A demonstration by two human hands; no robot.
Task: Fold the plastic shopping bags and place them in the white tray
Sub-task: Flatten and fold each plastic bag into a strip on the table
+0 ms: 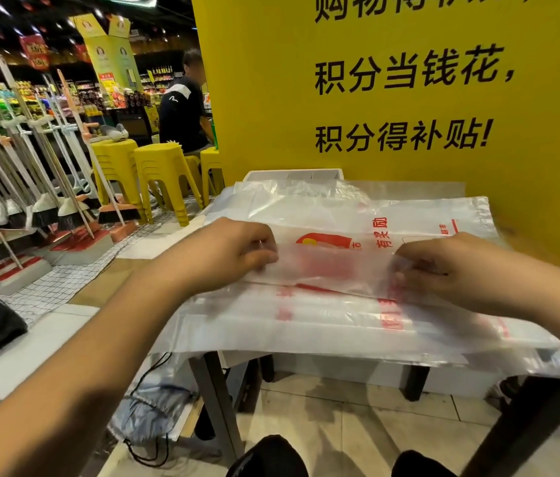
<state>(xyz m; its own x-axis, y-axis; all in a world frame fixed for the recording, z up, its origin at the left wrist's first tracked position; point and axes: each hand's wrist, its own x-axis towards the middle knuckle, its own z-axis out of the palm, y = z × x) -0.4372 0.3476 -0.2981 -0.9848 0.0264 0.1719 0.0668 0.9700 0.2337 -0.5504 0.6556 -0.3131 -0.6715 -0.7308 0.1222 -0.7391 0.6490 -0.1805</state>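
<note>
A clear plastic shopping bag (333,263) with red print lies on top of a spread of more such bags (306,325) covering a small table. My left hand (234,253) pinches the bag's near folded edge at its left end. My right hand (450,266) pinches the same edge at its right end. The fold stands a little above the bags beneath. The white tray (292,174) sits at the table's far edge against the yellow wall, mostly hidden behind plastic.
A yellow wall (409,98) with black lettering rises right behind the table. Yellow stools (161,173) and a rack of brooms (30,187) stand to the left, with a seated person (182,108) beyond. More bags lie on the floor (147,418) under the table.
</note>
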